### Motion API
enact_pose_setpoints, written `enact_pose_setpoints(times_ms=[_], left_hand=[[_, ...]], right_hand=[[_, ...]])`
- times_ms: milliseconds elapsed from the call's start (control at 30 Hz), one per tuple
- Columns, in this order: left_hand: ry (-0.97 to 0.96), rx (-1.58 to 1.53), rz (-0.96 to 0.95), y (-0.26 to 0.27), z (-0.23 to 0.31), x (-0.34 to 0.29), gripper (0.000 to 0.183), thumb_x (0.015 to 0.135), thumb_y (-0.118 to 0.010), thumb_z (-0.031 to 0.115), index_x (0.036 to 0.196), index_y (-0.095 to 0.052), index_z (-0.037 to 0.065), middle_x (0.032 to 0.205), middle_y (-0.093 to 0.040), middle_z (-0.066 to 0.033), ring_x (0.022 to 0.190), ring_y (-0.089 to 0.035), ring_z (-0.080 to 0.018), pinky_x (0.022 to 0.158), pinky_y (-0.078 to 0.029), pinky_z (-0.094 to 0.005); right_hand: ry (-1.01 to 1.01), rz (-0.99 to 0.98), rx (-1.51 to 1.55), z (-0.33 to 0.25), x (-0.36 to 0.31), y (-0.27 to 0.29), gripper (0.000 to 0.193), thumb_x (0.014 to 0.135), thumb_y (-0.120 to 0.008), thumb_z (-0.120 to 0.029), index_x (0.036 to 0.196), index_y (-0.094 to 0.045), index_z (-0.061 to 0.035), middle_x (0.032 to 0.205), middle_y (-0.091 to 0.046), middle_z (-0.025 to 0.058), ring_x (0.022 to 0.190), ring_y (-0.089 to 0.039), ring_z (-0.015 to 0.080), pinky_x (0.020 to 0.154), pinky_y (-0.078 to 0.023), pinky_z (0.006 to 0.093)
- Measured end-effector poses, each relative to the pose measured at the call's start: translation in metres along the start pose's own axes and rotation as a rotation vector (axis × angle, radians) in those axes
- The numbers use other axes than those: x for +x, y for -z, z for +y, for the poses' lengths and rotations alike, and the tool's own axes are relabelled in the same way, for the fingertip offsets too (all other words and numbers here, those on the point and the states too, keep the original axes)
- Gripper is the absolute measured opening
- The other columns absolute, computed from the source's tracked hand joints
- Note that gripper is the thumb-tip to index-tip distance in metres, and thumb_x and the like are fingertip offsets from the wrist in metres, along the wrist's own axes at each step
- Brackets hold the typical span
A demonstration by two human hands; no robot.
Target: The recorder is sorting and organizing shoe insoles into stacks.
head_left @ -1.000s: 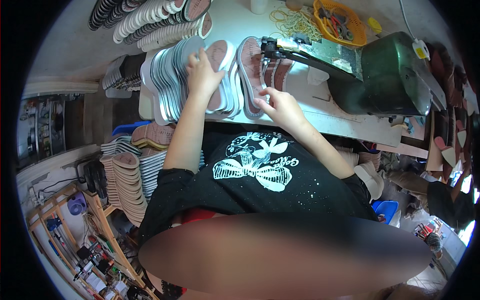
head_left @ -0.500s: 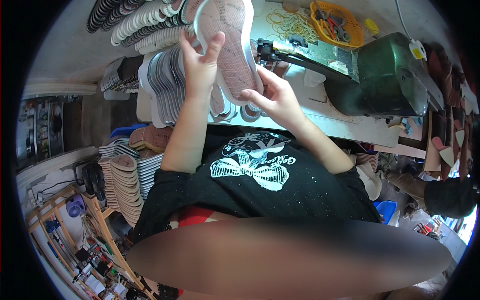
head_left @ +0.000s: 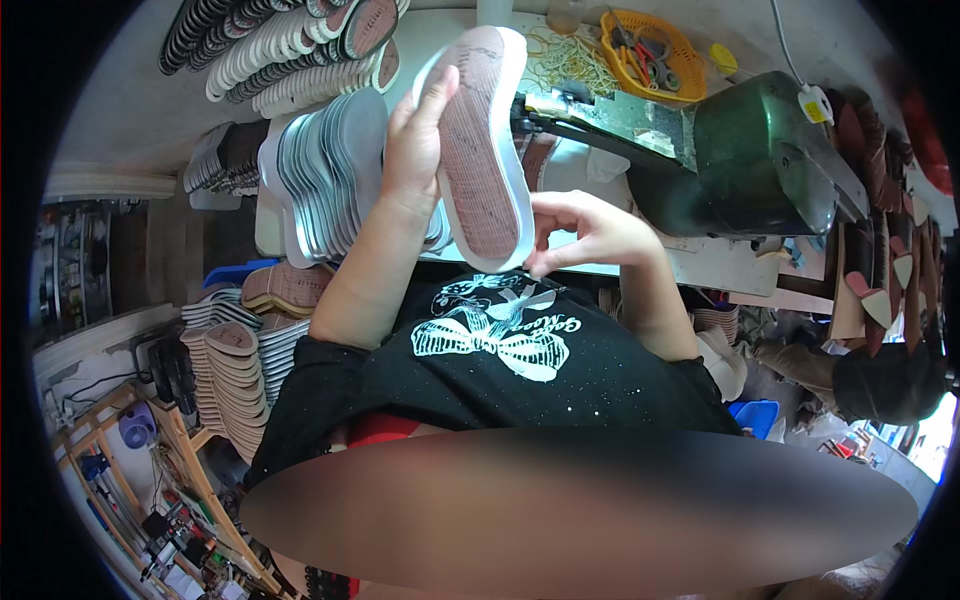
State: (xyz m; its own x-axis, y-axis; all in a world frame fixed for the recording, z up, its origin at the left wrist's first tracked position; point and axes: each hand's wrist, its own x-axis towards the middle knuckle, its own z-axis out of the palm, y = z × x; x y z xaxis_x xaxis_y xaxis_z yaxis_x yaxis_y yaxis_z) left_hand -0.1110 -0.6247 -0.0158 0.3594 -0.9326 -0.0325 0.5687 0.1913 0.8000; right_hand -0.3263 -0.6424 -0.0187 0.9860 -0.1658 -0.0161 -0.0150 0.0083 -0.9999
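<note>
My left hand (head_left: 415, 150) is closed around the upper left edge of a shoe sole (head_left: 484, 165), thumb on its face. The sole has a pinkish-brown stitched face and a raised white rim. It stands tilted nearly upright above the bench's front edge. At its lower right rim, my right hand (head_left: 600, 232) has curled fingers with the thumb drawn in close; whatever they pinch is too small to make out. Right behind the sole is the dark arm of a green sewing machine (head_left: 765, 155).
Stacks of grey-white soles (head_left: 330, 170) lie on the white bench to the left, with rows of white and black soles (head_left: 290, 50) behind. A yellow basket (head_left: 690, 60) of tools sits beside loose cord (head_left: 565, 62). More soles (head_left: 235, 375) are piled at lower left.
The sole has come nearer to me and turned more upright. My right hand has shifted from gripping its lower end to beside the lower right rim, fingers curled.
</note>
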Motion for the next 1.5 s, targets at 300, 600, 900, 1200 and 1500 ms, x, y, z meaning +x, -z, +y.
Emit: enact_pose_setpoints(times_ms=[300,600,900,1200,1500], left_hand=[[0.407,-0.233,-0.178,-0.025,-0.019,-0.024,0.043,0.093,-0.047,0.014,0.131,-0.043,-0.007,0.124,-0.054,-0.0147,0.111,-0.056,-0.0179,0.094,-0.045,-0.0284],[0.066,0.049,-0.222,-0.002,-0.012,-0.011,0.040,0.091,-0.054,0.016,0.124,-0.048,-0.005,0.108,-0.061,-0.0115,0.095,-0.061,-0.0145,0.084,-0.048,-0.0269],[-0.177,0.618,-0.154,-0.005,-0.011,-0.013,0.055,0.075,-0.076,0.013,0.117,-0.045,-0.005,0.100,-0.061,-0.0121,0.091,-0.061,-0.0168,0.082,-0.049,-0.0278],[-0.071,0.361,-0.196,-0.010,-0.021,-0.012,0.058,0.069,-0.078,0.009,0.116,-0.047,-0.004,0.103,-0.061,-0.0123,0.091,-0.062,-0.0188,0.081,-0.049,-0.0296],[-0.019,0.237,-0.020,0.010,-0.058,0.039,0.035,0.078,-0.070,0.013,0.105,-0.058,-0.007,0.099,-0.060,-0.0109,0.090,-0.061,-0.0179,0.079,-0.048,-0.0285]], right_hand=[[0.263,0.402,0.515,0.038,0.041,0.016,0.019,0.086,-0.063,-0.014,0.096,-0.061,0.0026,0.082,-0.065,0.0089,0.066,-0.065,0.0163,0.061,-0.054,0.0268],[0.042,0.515,0.328,-0.015,0.044,0.005,0.023,0.085,-0.067,-0.020,0.090,-0.064,0.0025,0.078,-0.066,0.0082,0.066,-0.064,0.0131,0.058,-0.055,0.0252],[-0.049,0.638,-0.232,-0.011,0.038,0.018,0.020,0.089,-0.062,-0.019,0.082,-0.064,0.0003,0.071,-0.062,0.0012,0.062,-0.059,0.0063,0.054,-0.048,0.0211],[-0.111,0.389,0.305,0.008,0.031,0.020,0.019,0.088,-0.064,-0.019,0.083,-0.065,0.0000,0.068,-0.060,-0.0008,0.060,-0.057,0.0055,0.056,-0.048,0.0191],[-0.049,0.797,0.176,0.031,0.040,0.038,0.023,0.084,-0.068,-0.020,0.088,-0.068,0.0021,0.074,-0.062,-0.0004,0.064,-0.053,0.0031,0.057,-0.041,0.0177]])
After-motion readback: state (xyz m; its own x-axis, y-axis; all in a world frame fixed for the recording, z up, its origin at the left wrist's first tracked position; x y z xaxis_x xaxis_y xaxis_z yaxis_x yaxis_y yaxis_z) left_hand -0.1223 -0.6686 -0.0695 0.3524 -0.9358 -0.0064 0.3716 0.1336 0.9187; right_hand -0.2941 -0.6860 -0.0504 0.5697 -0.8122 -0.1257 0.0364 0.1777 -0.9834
